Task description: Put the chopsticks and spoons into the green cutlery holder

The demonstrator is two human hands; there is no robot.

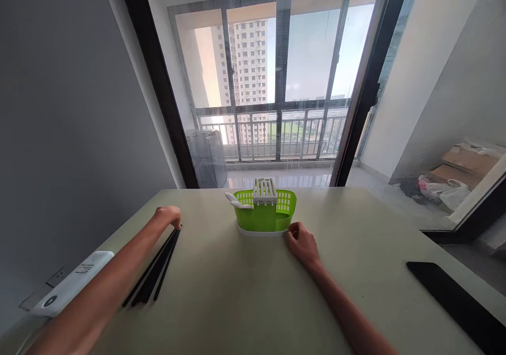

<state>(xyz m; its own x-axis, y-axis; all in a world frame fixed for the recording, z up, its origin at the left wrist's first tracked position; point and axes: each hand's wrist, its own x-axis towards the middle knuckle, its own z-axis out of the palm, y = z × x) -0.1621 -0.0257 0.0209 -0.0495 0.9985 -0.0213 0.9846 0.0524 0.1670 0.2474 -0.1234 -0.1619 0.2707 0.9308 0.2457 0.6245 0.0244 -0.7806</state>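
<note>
A bundle of black chopsticks [156, 270] lies on the left of the table, its near ends spread apart. My left hand [169, 216] is closed at their far ends, with the fingertips pointing down and partly hidden behind the hand. In the centre stands a green utensil basket [256, 219] with slotted walls and a white base. A white slotted holder [264, 191] sits over its middle, and white spoons [238, 202] lean out at its left. My right hand [302, 243] rests with curled fingers beside the basket's lower right corner; whether it touches the base is unclear.
The pale table [245, 297] reaches toward a glass sliding door. A white power strip [79, 281] lies at the left edge, beneath my left forearm. On the right is a long black flat object [454, 299]. Cardboard boxes [470, 162] and bags are behind the glass.
</note>
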